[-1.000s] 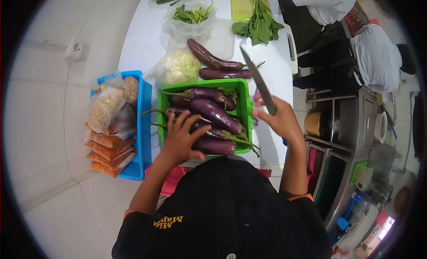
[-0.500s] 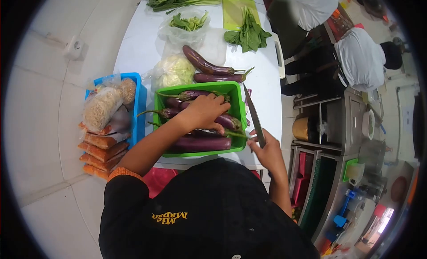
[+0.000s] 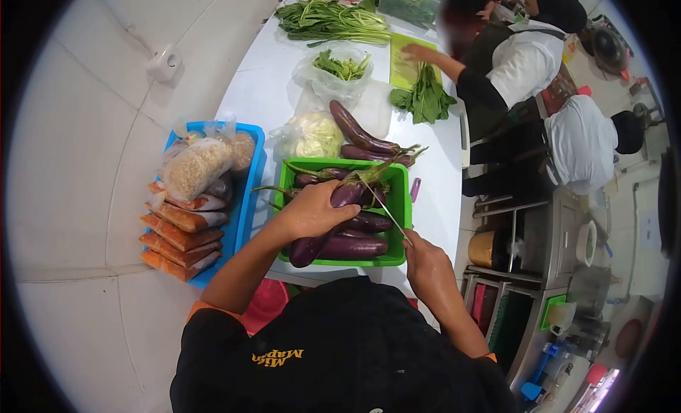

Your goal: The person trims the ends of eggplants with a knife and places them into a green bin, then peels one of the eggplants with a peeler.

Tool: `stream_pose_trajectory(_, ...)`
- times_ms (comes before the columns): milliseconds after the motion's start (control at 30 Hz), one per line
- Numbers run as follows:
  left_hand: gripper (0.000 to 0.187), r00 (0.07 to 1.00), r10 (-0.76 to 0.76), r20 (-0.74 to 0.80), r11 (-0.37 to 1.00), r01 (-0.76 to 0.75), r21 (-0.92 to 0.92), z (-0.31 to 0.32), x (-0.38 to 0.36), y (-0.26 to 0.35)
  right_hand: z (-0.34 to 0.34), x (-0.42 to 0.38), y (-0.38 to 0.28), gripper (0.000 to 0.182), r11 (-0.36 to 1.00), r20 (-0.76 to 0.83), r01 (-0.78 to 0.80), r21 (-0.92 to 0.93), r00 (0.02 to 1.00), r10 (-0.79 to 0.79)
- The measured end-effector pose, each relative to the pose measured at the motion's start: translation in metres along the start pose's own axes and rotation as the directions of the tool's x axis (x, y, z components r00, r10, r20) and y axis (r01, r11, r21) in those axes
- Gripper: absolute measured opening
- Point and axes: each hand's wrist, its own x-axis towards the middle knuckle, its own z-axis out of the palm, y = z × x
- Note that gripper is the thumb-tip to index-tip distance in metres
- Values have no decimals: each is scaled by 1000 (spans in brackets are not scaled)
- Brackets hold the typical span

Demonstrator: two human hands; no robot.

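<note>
The eggplant [image 3: 346,195] is held tilted above the green bin [image 3: 403,200] by the left hand [image 3: 317,210], its stem end near the tip of the knife [image 3: 387,213] gripped in the right hand [image 3: 428,267], with cabbage [image 3: 316,138] beyond on the table [image 3: 441,186].

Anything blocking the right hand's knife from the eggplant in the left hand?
Nothing visible: the knife in the right hand appears to reach the stem end of the eggplant in the left hand.
</note>
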Motion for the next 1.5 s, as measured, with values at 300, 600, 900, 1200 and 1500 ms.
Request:
stream_pose_trajectory(300,53,996,90,-23,992,-88,90,13,2,-2,-1,-12,13,22,997,93,-65,-41,993,68)
stream_pose_trajectory(600,50,997,33,-72,982,-19,186,18,-1,24,2,3,-3,17,997,58,-83,-8,995,83)
stream_pose_trajectory(900,50,969,-16,-245,987,55,153,-8,-10,-8,31,29,-1,20,999,69,-26,26,997,24)
stream_pose_trajectory(1200,48,968,78,-240,995,-61,76,-21,-11,-12,31,38,-16,12,999,-6,50,8,999,-50)
stream_pose_trajectory(1500,51,994,-15,-104,999,19,35,-20,-15,9,13,48,-36,13,994,73,-23,-109,997,31)
